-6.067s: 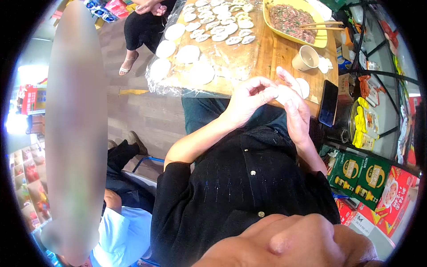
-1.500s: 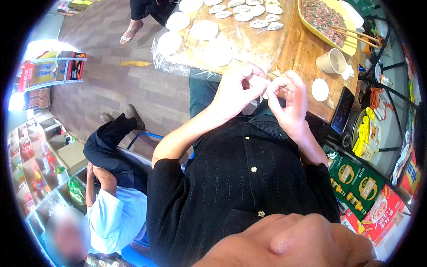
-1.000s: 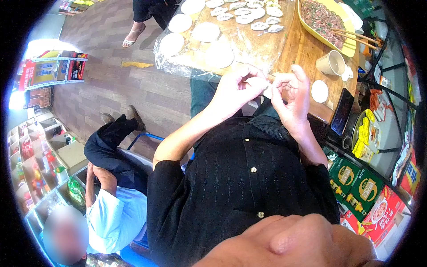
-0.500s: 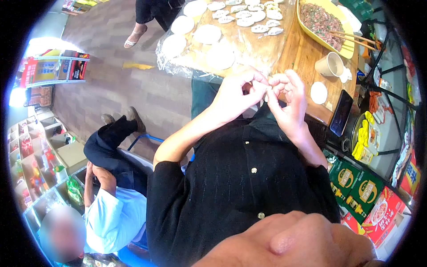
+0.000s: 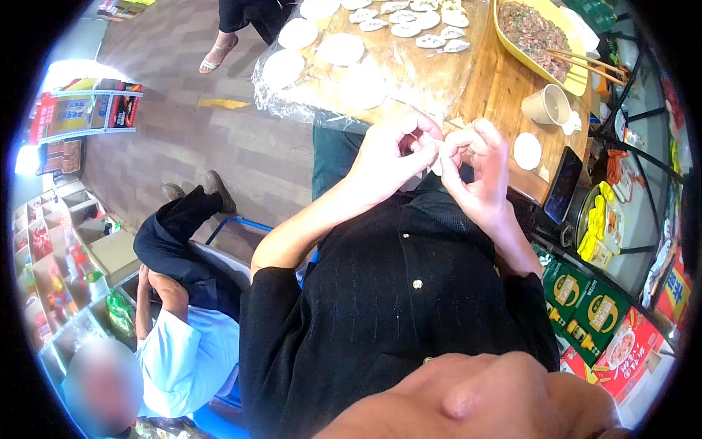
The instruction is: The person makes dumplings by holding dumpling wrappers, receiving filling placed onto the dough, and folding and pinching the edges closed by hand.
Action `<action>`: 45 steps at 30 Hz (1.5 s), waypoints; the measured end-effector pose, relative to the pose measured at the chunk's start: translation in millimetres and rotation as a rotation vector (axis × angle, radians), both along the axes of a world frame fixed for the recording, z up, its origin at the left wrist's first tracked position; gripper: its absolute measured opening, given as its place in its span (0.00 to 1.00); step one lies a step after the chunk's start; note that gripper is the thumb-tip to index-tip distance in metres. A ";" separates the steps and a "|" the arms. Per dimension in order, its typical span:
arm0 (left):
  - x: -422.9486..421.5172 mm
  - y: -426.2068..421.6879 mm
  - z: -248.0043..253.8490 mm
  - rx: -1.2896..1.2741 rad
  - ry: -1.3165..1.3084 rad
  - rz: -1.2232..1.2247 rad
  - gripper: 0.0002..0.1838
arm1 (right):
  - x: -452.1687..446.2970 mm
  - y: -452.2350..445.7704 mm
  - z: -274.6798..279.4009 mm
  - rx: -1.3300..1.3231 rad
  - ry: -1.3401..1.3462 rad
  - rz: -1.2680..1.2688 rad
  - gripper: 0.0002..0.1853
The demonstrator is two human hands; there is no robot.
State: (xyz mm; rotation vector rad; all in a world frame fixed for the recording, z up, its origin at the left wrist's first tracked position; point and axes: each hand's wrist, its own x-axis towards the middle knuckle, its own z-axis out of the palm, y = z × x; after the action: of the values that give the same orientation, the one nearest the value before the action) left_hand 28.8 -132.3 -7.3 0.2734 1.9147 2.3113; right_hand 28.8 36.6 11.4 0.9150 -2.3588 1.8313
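My left hand (image 5: 386,157) and my right hand (image 5: 481,175) meet at the table's front edge, with thumbs and fingertips pinched together. Between them is a dumpling (image 5: 437,167), mostly hidden by the fingers; only a pale bit of dough shows. A round dumpling wrapper (image 5: 527,151) lies on the wood to the right of my right hand. Beyond my hands, more wrappers (image 5: 341,49) and several folded dumplings (image 5: 406,29) rest on a plastic-covered part of the table. A yellow tray (image 5: 504,36) of minced meat filling (image 5: 537,40) with chopsticks (image 5: 589,62) stands at the far right.
A paper cup (image 5: 545,107) and a black phone (image 5: 563,186) are on the table's right side. Shelves of packaged goods (image 5: 607,234) stand at right. A seated person (image 5: 186,351) is at lower left; another person's leg (image 5: 223,47) shows at the top.
The table and its things shift slightly in view as my head moves. My hands stay together at the dumpling, with the right fingers a little more curled.
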 end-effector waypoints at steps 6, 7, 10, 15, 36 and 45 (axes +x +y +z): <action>-0.8 -6.3 3.4 0.046 0.019 -0.031 0.05 | -0.9 -10.6 4.8 -0.080 0.027 -0.227 0.14; -0.4 -7.5 3.7 0.046 0.021 -0.029 0.05 | -0.5 -10.7 6.8 -0.058 -0.006 -0.211 0.14; 1.7 -9.5 5.6 0.049 0.039 -0.037 0.06 | -1.3 -8.4 6.8 -0.023 -0.008 -0.181 0.18; 5.1 -9.9 5.1 0.148 -0.130 -0.025 0.07 | -0.8 -4.8 -7.8 -0.089 0.026 -0.204 0.28; 10.5 -7.5 0.1 0.070 -0.043 0.067 0.06 | 2.3 -5.4 0.7 0.114 0.157 -0.226 0.30; 12.3 -4.9 -11.9 0.058 -0.052 0.099 0.05 | 1.0 -13.4 21.0 0.282 -0.075 -0.221 0.15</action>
State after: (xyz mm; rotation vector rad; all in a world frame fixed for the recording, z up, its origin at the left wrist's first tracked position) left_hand 41.1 -137.2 -19.2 0.1257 1.8800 2.4143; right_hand 29.9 23.1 32.3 0.5783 -2.6858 1.5056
